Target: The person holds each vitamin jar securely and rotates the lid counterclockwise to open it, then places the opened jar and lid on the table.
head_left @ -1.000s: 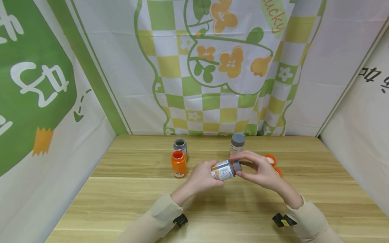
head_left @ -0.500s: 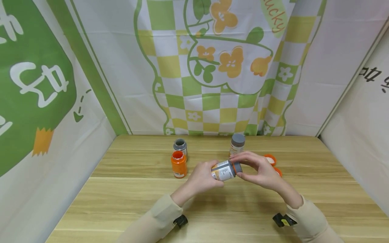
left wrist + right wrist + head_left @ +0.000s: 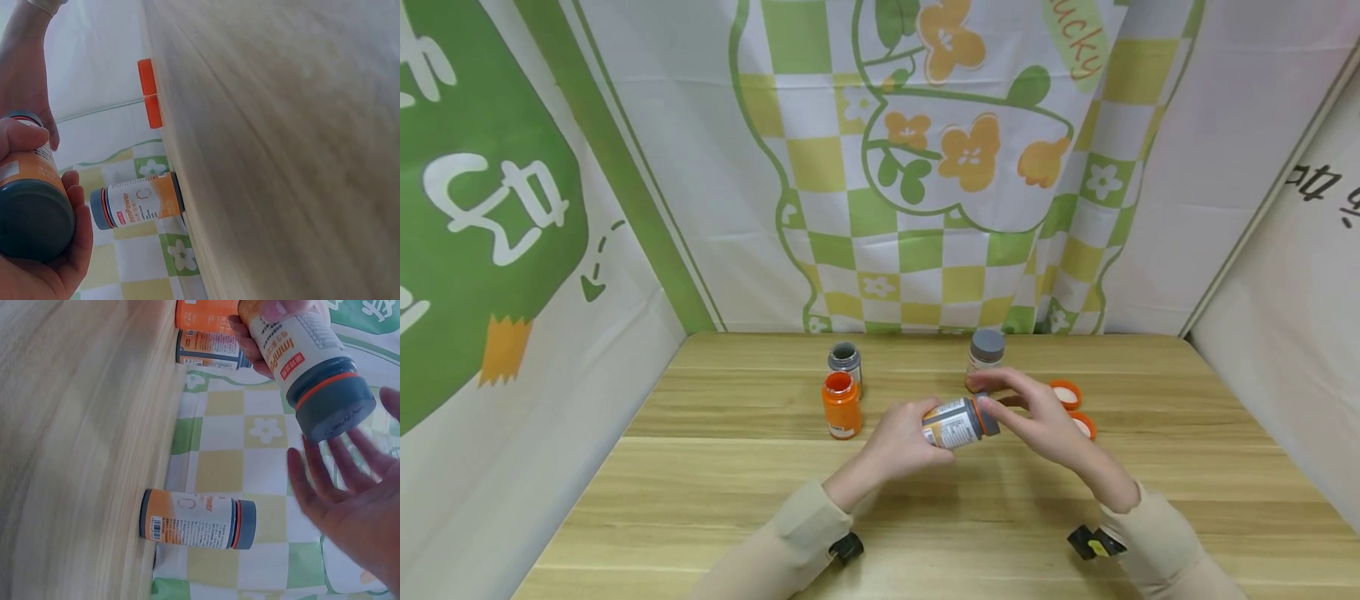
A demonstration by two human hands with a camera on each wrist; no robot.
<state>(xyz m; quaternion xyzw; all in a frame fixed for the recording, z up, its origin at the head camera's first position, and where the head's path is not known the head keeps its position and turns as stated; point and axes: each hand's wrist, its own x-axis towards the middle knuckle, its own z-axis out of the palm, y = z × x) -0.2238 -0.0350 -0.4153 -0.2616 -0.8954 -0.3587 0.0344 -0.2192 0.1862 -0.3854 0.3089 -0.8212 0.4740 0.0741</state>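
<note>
My left hand (image 3: 904, 440) grips the body of a supplement bottle (image 3: 953, 423) with a white and orange label. The bottle lies tilted above the table, its grey cap (image 3: 336, 407) with an orange ring pointing to the right. Beside that cap is my right hand (image 3: 1043, 418). In the right wrist view its fingers (image 3: 315, 478) are spread and loosely straight around the cap's end, holding nothing; whether a fingertip touches it I cannot tell. Behind the hands a similar capped bottle (image 3: 987, 350) stands upright, its lower part hidden by my right hand.
An uncapped orange bottle (image 3: 842, 410) stands left of my hands, with an uncapped grey bottle (image 3: 846, 358) right behind it. Two orange lids (image 3: 1066, 393) with white insides lie on the wooden table (image 3: 715, 483) at the right. A patterned cloth (image 3: 917, 283) hangs behind.
The right hand's fingers have loosened from the cap and shifted slightly, uncovering more of it and of the lids behind. The left hand has kept its grip on the bottle almost unmoved.
</note>
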